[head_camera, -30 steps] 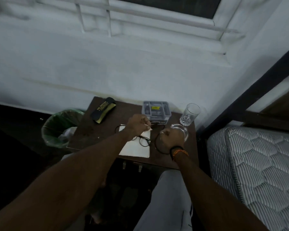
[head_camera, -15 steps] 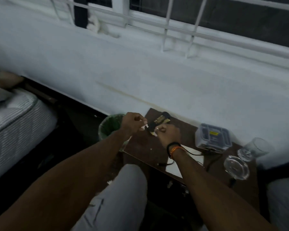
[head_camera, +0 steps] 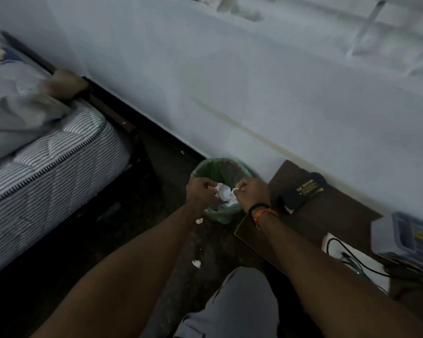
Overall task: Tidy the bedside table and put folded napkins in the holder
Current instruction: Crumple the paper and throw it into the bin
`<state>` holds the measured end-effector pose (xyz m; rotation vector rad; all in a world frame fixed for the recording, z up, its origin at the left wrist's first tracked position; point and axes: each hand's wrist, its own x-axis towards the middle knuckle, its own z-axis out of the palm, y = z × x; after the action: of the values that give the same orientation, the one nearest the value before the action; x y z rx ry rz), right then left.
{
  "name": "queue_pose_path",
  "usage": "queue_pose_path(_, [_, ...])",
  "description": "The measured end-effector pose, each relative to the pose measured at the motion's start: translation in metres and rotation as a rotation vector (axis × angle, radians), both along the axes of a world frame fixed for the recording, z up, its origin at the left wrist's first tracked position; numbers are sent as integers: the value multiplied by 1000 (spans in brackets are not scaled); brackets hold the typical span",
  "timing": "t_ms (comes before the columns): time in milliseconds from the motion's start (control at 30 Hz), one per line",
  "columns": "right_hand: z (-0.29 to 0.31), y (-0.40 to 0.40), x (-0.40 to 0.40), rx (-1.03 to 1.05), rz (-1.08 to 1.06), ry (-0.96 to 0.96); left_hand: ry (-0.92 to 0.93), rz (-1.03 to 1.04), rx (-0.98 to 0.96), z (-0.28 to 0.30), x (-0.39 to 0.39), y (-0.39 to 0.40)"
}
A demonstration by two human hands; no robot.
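Both my hands hover over a small bin (head_camera: 220, 218) lined with a green bag, left of the dark bedside table (head_camera: 327, 215). My left hand (head_camera: 199, 191) is closed with a bit of white paper at its fingertips. My right hand (head_camera: 250, 192) pinches a small white scrap. Crumpled white paper (head_camera: 224, 192) lies inside the bin between the hands. On the table lie a black case with gold lettering (head_camera: 303, 191), a white napkin (head_camera: 359, 269) with a black cable across it, and a grey plastic holder (head_camera: 408, 235) at the right edge.
A striped mattress (head_camera: 47, 167) on a dark bed frame stands to the left. Two white paper bits (head_camera: 196, 263) lie on the dark floor below the bin. A white wall runs behind. My grey trouser leg (head_camera: 232, 303) is at the bottom.
My view has swung left from the table to the bin. Both hands moved from above the table to over the bin, still pinching small white scraps.
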<state>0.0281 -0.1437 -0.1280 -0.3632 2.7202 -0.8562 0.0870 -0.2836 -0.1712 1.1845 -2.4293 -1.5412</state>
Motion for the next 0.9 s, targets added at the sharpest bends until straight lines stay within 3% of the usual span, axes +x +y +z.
queue_pose_path(167, [-17,-22,-24,43,3,-30,49,11,8,-6,-21,-9])
queue_pose_path(333, [-19,-32,-28,67,-36,-15,24,-87,137,-4,-26,-20])
queue_pose_path(467, [-14,-40,-12,75,-3,7,-59,-102,25,-10,0,-32])
queue_pose_path(600, [-20,-49,7,80,41,3,-103,-99,86,-15,39,-40])
queue_pose_path(900, [-79,-93,48,257,353,-119,-286,-295,10,-98,112,-55])
